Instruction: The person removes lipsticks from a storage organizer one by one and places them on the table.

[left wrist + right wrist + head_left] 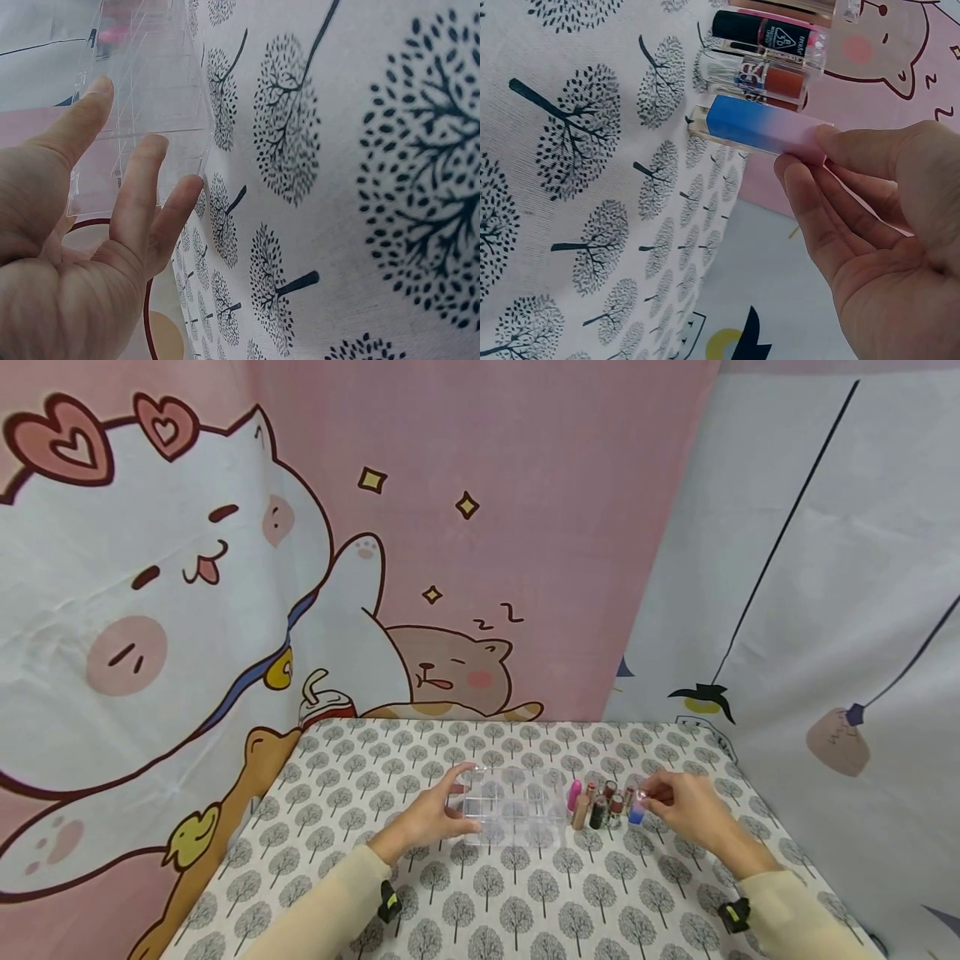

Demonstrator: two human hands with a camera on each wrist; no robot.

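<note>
A clear plastic divided organizer box (514,817) lies on the table. My left hand (427,814) grips its left end, thumb and fingers spread across to its near and far edges; the left wrist view shows the fingers against the clear wall. On the box's right, my right hand (688,806) pinches the top of a lipstick tube (761,127) that fades from blue to pink, between thumb and fingertips. The tube is upright; whether its base touches the cloth I cannot tell. Beside it stand several other lip tubes, among them a black one (761,34) and a clear one with an orange-red part (784,82).
A bright pink tube (574,794) and a tan tube (580,812) stand nearest the box's right end. White cloth with grey tree prints (487,885) covers the table. A cartoon-printed curtain (525,568) hangs behind and along both sides.
</note>
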